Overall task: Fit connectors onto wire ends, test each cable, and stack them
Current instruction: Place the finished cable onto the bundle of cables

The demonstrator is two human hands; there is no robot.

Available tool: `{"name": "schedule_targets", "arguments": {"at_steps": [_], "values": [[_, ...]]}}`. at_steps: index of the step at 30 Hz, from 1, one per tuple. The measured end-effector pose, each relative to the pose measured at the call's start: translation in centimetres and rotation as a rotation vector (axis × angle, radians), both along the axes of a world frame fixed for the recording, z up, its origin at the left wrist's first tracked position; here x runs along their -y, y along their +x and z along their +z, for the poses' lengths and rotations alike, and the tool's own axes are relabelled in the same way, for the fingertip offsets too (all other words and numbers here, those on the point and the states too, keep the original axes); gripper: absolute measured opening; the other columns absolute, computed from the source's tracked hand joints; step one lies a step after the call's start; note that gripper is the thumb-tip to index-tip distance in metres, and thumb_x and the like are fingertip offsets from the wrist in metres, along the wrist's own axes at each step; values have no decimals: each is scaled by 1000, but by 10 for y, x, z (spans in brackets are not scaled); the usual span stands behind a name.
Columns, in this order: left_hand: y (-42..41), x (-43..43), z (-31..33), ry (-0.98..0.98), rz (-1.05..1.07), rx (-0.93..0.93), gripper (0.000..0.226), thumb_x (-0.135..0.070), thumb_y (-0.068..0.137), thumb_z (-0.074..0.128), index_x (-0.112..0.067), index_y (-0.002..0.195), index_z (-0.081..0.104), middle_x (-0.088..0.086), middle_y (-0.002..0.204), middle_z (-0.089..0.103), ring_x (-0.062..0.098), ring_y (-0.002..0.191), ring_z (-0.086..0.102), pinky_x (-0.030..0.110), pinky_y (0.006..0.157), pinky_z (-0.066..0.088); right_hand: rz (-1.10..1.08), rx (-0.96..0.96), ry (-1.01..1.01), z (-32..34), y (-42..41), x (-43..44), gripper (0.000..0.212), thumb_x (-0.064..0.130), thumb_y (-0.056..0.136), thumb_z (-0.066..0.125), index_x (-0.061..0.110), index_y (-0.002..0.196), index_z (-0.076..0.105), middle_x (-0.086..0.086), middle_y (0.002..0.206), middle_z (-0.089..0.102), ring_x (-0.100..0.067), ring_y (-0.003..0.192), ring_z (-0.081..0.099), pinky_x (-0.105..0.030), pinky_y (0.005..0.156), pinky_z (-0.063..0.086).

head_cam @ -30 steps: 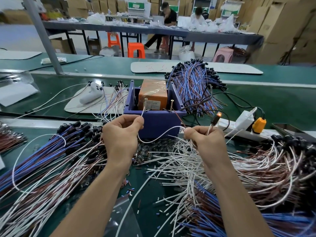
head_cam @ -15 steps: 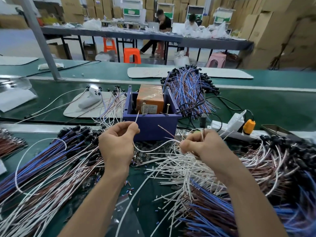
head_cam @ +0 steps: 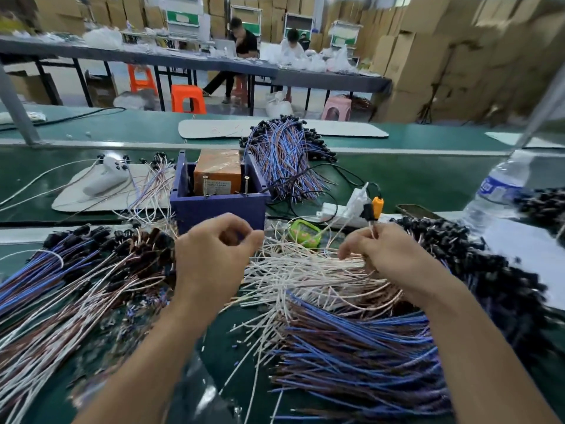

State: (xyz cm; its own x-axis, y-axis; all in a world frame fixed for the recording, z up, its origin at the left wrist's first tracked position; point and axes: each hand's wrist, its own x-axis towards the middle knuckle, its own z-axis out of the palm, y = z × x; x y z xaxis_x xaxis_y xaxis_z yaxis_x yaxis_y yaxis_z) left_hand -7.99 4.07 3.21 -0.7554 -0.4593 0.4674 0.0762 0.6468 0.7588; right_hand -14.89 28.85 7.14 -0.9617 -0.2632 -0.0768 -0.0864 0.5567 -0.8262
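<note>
My right hand (head_cam: 385,250) pinches a white cable just below its black connector (head_cam: 367,212), which sticks up above the fingers. It hovers over a loose pile of white wires (head_cam: 305,270). My left hand (head_cam: 214,252) is curled in front of the blue test box (head_cam: 220,208), thumb and forefinger tips close together, and I see no wire in it. Two upright pins (head_cam: 204,185) stand in the box before an orange block (head_cam: 218,169). Cables with black connectors (head_cam: 489,270) lie heaped at the right.
Blue, brown and white cables (head_cam: 76,270) cover the left of the green bench; a blue bundle (head_cam: 367,347) lies at the front right. Another bundle (head_cam: 284,154) sits behind the box. A power strip (head_cam: 342,209), green gadget (head_cam: 304,232) and water bottle (head_cam: 495,191) stand to the right.
Both hands have come down from the test pins. The right hand has swung right with the connector end. The wire no longer shows in the left hand. The lamp seen lit earlier is dark.
</note>
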Motion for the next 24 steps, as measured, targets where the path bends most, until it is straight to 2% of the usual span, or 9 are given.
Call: {"name": "schedule_targets", "arguments": {"at_steps": [3, 5, 9, 11, 14, 16, 20, 22, 24], "values": [[0, -48, 10, -57, -416, 211, 31, -63, 77, 74, -44, 101, 76, -29, 92, 70, -11, 84, 59, 2, 67, 39, 17, 47, -128, 4, 3, -5, 41, 18, 103, 53, 18, 70, 78, 8, 45, 44, -10, 43, 36, -25, 43, 32], [-7, -78, 9, -75, -657, 405, 41, -58, 89, 68, -40, 126, 69, -26, 110, 71, -12, 91, 58, 1, 74, 35, -22, 54, -229, 8, 3, -6, 44, 15, 103, 52, 15, 65, 75, 5, 46, 44, -9, 42, 38, -23, 40, 35], [-20, -104, 7, 174, -829, 472, 18, -31, 103, 61, -19, 101, 76, 1, 73, 71, 13, 63, 55, 32, 61, 47, -184, 69, -347, 18, -2, -18, 32, 14, 101, 54, 8, 72, 68, -1, 49, 53, -14, 42, 47, -26, 45, 39], [-26, -104, 8, 298, -847, 467, 16, -24, 103, 61, -20, 102, 76, 3, 68, 71, 18, 60, 52, 30, 53, 42, -216, 100, -348, 22, -6, -30, 22, 10, 98, 54, 7, 81, 68, -5, 56, 63, -19, 47, 56, -27, 48, 39], [-37, -97, 7, 280, -749, 432, 15, -25, 101, 65, -29, 96, 78, 0, 63, 70, 18, 56, 47, 27, 49, 35, -314, 73, -323, 25, -17, -49, 20, -5, 92, 48, 5, 89, 64, -9, 60, 68, -21, 47, 59, -22, 39, 39], [-45, -92, 3, 206, -642, 405, 13, -25, 99, 68, -30, 96, 80, -3, 64, 72, 9, 48, 47, 20, 44, 34, -393, -1, -186, 23, -30, -59, 18, -6, 91, 47, 0, 90, 64, -11, 62, 71, -20, 45, 57, -26, 38, 42], [-51, -103, -4, -45, -555, 446, 10, -30, 95, 73, -28, 92, 83, -18, 65, 71, -2, 43, 54, 16, 40, 40, -477, -239, 560, 15, -50, -61, 8, 5, 85, 63, 3, 78, 62, -8, 73, 65, -16, 56, 53, -26, 48, 41], [-51, -118, -8, -134, -530, 461, 11, -30, 94, 73, -25, 92, 83, -14, 72, 74, 1, 57, 61, 23, 59, 56, -445, -314, 693, 8, -52, -54, 11, 2, 81, 65, 4, 79, 55, -13, 86, 69, -22, 64, 59, -30, 59, 42], [-52, -131, -14, -222, -433, 427, 10, -33, 93, 74, -29, 97, 82, -4, 93, 75, 17, 97, 64, 33, 98, 54, -415, -425, 837, 0, -58, -51, 33, 2, 82, 63, 6, 112, 53, -12, 90, 67, -31, 75, 62, -35, 61, 40]]}}
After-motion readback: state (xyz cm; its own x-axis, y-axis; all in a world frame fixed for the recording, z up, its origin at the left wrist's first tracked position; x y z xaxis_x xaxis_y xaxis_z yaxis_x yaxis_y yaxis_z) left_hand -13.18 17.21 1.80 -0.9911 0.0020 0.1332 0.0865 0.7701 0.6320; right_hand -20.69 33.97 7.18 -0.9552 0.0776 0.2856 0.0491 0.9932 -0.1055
